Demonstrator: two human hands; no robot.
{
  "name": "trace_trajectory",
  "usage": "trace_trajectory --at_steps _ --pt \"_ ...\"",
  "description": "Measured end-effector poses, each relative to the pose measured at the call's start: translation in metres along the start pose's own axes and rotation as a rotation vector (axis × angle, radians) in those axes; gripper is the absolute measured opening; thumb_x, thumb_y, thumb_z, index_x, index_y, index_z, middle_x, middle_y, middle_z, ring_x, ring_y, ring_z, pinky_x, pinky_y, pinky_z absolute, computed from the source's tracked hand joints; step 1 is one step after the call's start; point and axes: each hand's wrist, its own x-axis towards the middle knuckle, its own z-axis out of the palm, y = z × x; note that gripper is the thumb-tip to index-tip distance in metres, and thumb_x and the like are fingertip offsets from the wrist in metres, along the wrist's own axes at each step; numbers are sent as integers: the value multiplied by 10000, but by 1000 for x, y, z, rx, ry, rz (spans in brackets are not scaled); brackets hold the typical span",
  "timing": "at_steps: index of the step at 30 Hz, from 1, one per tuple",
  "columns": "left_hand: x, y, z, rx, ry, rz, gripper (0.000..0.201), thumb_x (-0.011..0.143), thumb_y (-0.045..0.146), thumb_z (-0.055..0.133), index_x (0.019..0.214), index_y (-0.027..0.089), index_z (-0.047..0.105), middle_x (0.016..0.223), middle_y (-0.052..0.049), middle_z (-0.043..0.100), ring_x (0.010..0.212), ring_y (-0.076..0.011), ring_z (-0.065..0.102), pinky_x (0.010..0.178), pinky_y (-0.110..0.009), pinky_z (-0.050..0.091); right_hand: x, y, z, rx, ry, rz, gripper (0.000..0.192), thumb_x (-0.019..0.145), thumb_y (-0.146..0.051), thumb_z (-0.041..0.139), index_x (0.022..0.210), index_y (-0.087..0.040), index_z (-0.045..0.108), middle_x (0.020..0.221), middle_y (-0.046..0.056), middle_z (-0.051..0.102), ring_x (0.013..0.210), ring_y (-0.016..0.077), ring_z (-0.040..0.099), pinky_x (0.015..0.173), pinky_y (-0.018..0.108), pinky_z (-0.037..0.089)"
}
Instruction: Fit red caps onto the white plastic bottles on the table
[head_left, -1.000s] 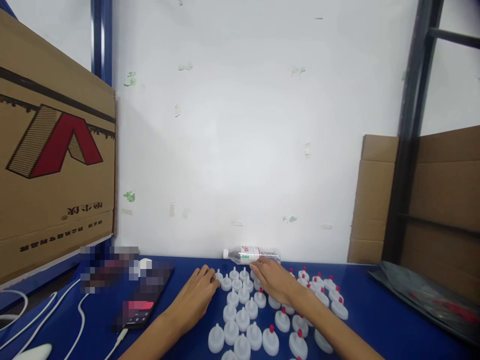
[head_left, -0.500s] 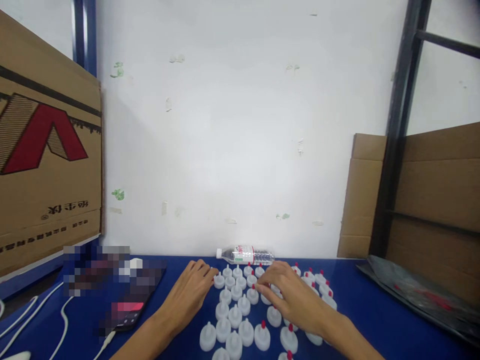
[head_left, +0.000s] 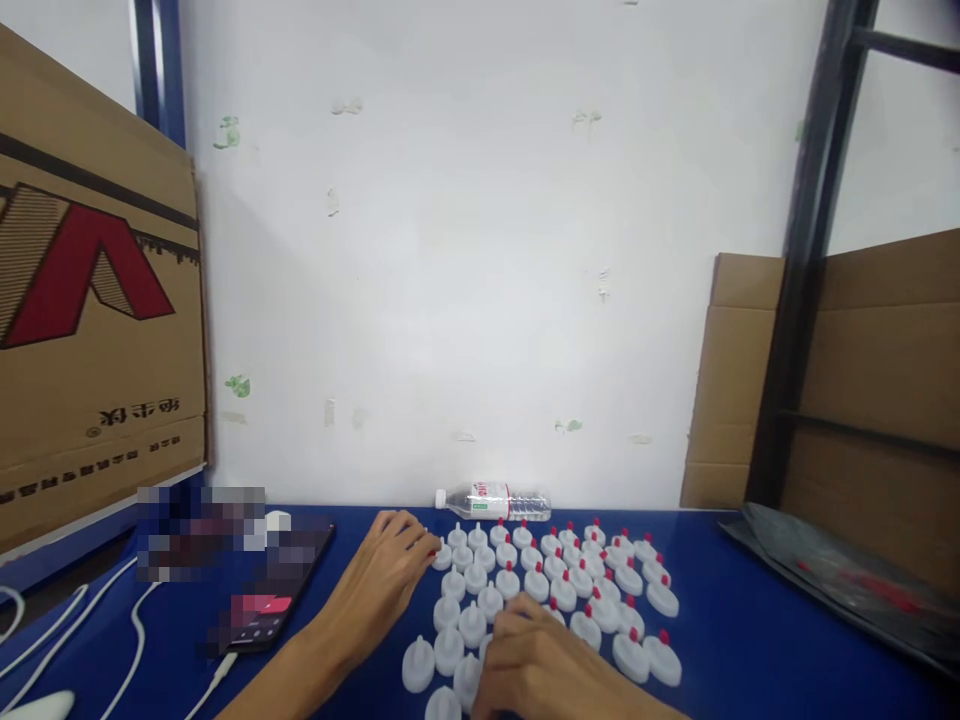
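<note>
Several small white caps stand in rows on the blue table (head_left: 750, 640); those on the right carry red tips (head_left: 592, 575), those on the left are plain white (head_left: 454, 583). My left hand (head_left: 386, 580) lies flat at the left edge of the group, fingertips touching the far plain caps. My right hand (head_left: 536, 665) rests low over the near rows with fingers curled on caps; I cannot tell if it grips one. A clear water bottle (head_left: 491, 500) lies on its side by the wall behind the caps.
A phone (head_left: 274, 590) with a white cable (head_left: 142, 640) lies left of my left hand. A printed cardboard box (head_left: 90, 330) stands at the far left, plain cardboard (head_left: 877, 380) and a dark rack post at the right, and a dark plastic bag (head_left: 840, 580) lies beside them.
My right hand has drawn back from the far rows by the bottle to the near rows. The left hand has stayed at the left edge of the caps.
</note>
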Motion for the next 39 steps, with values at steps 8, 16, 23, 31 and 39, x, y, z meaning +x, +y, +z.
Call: trace_trajectory --at_steps 8,16,23,31,39 --pt "4 21 -17 -112 277 147 276 974 10 485 1078 207 647 943 -35 695 869 -192 580 810 -363 429 -4 0 -35 149 222 400 177 1037 -209 504 1193 -264 567 1182 44 694 1095 207 668 914 315 527" --pt "2 59 -17 -271 263 212 189 1036 163 501 1044 212 683 825 -23 698 717 -154 577 700 -324 443 -2 6 -19 49 258 318 130 990 -193 618 1092 -252 672 1105 38 692 999 194 683 888 299 552" --pt "2 58 -11 -351 304 214 186 1040 191 518 1054 228 700 809 -17 734 658 -137 604 653 -307 452 -6 14 -14 -2 241 245 207 963 -243 684 1170 -238 704 1157 66 724 1024 211 713 909 293 573" --pt "2 55 -6 -367 284 146 204 1064 247 494 945 217 657 814 11 754 676 -145 660 718 -326 432 -4 3 -21 -44 312 188 330 1014 -151 554 1330 -244 568 1136 70 738 966 206 702 864 310 571" --pt "3 55 -15 -550 327 31 187 1020 346 590 957 222 715 835 2 769 725 -149 676 705 -271 483 -3 5 -21 115 552 274 133 973 -311 671 1100 -278 694 1047 47 747 1008 232 685 871 322 554"
